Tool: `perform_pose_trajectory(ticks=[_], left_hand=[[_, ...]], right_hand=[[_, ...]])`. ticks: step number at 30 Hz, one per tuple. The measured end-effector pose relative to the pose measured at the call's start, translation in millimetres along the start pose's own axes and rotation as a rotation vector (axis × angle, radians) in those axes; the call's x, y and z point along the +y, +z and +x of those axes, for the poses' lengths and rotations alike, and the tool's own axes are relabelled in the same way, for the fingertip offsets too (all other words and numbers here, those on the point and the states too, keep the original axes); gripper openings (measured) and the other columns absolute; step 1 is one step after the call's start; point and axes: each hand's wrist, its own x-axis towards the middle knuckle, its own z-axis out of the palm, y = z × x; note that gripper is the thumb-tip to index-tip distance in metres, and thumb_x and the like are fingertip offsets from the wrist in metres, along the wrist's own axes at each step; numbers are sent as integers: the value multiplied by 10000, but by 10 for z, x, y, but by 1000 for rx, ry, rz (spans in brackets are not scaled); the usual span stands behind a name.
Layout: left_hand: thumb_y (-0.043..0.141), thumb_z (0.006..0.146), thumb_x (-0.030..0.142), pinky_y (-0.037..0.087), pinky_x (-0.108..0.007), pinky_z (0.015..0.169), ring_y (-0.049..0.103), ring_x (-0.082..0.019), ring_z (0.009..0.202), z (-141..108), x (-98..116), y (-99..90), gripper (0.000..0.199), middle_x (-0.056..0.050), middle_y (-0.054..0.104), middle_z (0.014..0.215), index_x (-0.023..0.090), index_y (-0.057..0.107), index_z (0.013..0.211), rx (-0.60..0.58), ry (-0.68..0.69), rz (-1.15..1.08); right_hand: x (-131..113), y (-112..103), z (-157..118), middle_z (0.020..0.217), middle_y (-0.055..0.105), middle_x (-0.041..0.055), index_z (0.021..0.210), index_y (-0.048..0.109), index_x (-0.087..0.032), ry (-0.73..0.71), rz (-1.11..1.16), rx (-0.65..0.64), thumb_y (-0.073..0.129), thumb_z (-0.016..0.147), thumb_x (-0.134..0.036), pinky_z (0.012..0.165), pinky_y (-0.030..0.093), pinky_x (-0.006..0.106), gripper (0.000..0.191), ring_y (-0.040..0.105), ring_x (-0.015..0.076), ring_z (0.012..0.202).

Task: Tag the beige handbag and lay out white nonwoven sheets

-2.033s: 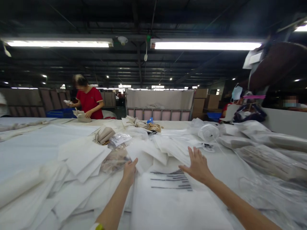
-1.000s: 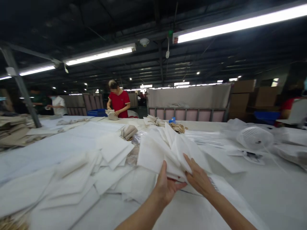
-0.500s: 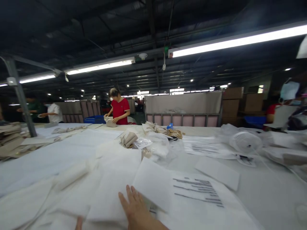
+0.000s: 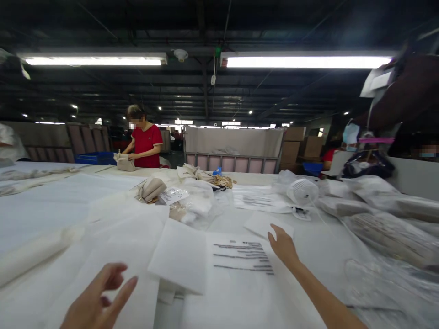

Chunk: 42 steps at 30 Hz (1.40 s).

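Note:
My left hand (image 4: pixel 103 294) is over white sheets at the lower left, its fingers apart and curled, with nothing between them. On the right, my right hand (image 4: pixel 283 244) reaches over the table beside a small white sheet (image 4: pixel 259 224), thumb and fingers apart. It holds nothing; whether the fingertips touch the sheet I cannot tell. Between the hands lie a square white sheet (image 4: pixel 181 256) and a large white bag with dark printed lines (image 4: pixel 243 258).
Beige bundles (image 4: pixel 151 189), clear plastic and a white fan (image 4: pixel 302 192) stand further back. Plastic-wrapped items (image 4: pixel 394 233) lie at right. Across the table, a person in red (image 4: pixel 146 144) handles a beige bag (image 4: pixel 124 162). Blue bins stand behind.
The view has swung to the right. My right hand has moved off the square sheet toward the small sheet farther right. My left hand has come further into view.

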Motion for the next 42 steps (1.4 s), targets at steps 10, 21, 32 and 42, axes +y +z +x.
perform_pose_trajectory(ticks=[10,21,32,42], left_hand=[[641,777,167,440,-378,913,568,-256,929,382,253,963,854,-56,452,1019,271,147,1466,-134,314,502],[429,820,82,412,-275,701,622,-195,788,457,200,981,177,-40,617,762,173,580,815,-288,152,432],[766,742,309,402,-441,886,530,-387,1076,-12,712,1092,919,-209,488,1171,231,236,1488,-86,114,677],[659,861,340,512,-383,867,606,-202,955,395,612,511,306,-71,623,1036,126,578,1065,-265,53,363]], right_hand=[[533,445,145,1099,612,70,1168,579,-149,128,-255,-224,605,954,-361,815,547,397,302,625,200,927],[-147,-606,11,1088,605,69,1163,572,-149,-70,-167,181,565,973,-314,925,484,449,251,589,225,1029],[-597,-1876,-1494,698,661,47,801,522,-269,179,285,23,433,761,-705,581,514,371,447,644,265,603],[-616,-2313,-2445,1245,620,170,1034,591,-207,490,628,-133,559,638,-685,911,527,475,621,587,382,1146]])
